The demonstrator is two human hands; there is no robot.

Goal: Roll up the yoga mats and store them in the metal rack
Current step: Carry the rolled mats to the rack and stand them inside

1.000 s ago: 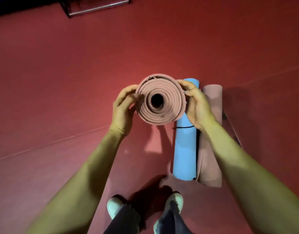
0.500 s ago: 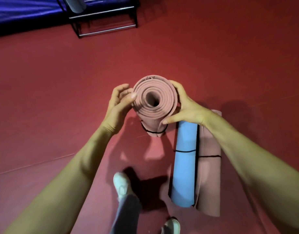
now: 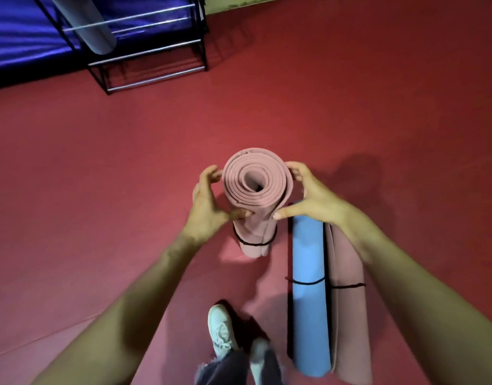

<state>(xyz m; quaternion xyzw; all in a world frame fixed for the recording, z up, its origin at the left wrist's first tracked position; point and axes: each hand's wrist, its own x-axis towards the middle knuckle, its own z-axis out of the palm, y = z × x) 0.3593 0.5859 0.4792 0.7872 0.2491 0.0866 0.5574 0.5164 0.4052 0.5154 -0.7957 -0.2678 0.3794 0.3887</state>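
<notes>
Head view: at frame centre the left hand [image 3: 208, 207] and right hand [image 3: 314, 198] curl fingers and thumbs round the top of the upright pink rolled foam yoga mat [image 3: 257, 184]. It is likely light, soft and springy, and best gripped mid-roll, near its black elastic band [image 3: 253, 242].

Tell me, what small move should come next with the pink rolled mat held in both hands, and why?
Probably carry the pink mat forward and left toward the metal rack. The mat is already rolled, with a black band around it, and the left hand and right hand both grip its upper end. The rack stands some way off and holds one grey roll.
</notes>
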